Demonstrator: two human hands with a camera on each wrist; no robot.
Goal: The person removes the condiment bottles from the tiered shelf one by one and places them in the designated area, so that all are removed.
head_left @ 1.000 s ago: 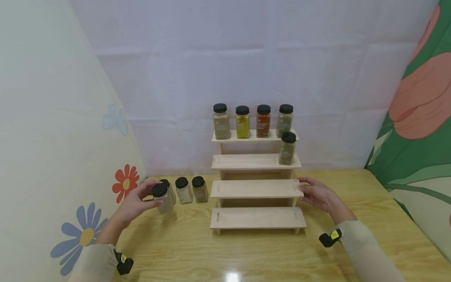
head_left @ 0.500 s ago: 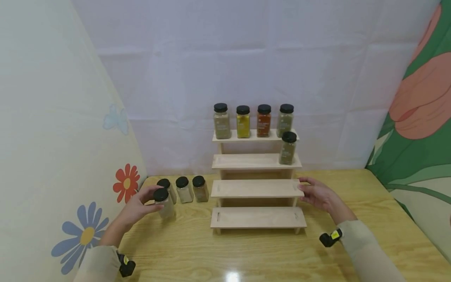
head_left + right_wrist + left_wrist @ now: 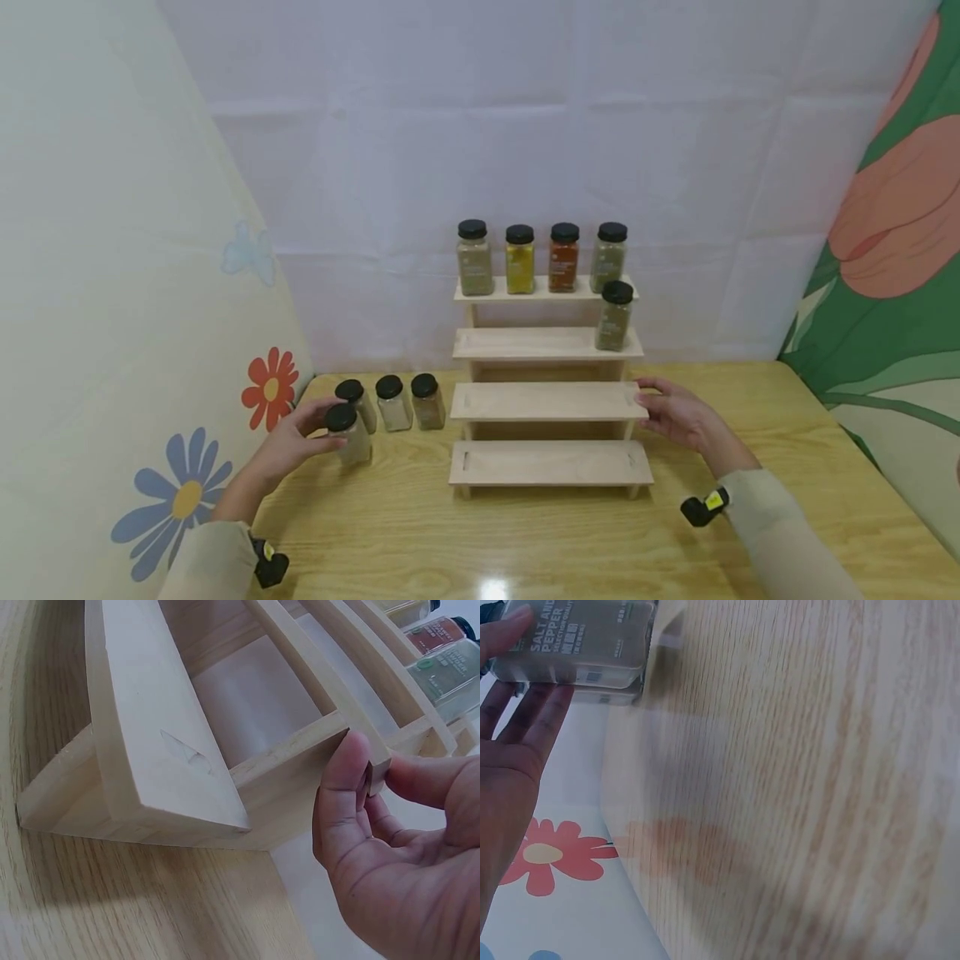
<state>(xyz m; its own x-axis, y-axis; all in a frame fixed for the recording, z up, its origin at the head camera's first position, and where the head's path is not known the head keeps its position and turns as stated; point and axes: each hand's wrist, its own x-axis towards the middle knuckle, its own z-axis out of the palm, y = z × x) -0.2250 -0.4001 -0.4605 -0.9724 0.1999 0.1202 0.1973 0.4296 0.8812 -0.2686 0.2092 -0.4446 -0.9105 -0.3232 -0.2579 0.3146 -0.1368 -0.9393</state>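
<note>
My left hand [image 3: 294,443] grips a clear, black-capped spice jar [image 3: 355,446] between thumb and fingers at the table's left. In the left wrist view, the label on this jar [image 3: 592,637] reads "SALT AND PEPPER". Whether its base touches the table I cannot tell. My right hand [image 3: 678,417] pinches the right end of a shelf on the stepped wooden rack [image 3: 547,402]. Thumb and fingertips lie on either side of that shelf end [image 3: 375,761] in the right wrist view. A dark green spice jar [image 3: 613,327] stands at the right of the second shelf down.
On the top shelf stand several spice jars, among them a yellow one [image 3: 520,271] and a red one [image 3: 563,271]. Left of the rack are a pale jar [image 3: 395,412], a brownish jar [image 3: 429,410] and a partly hidden one [image 3: 366,410]. A white cloth [image 3: 390,183] hangs behind.
My left hand has come slightly down and toward me with the spice jar, then stayed almost still. The right hand keeps its place on the rack.
</note>
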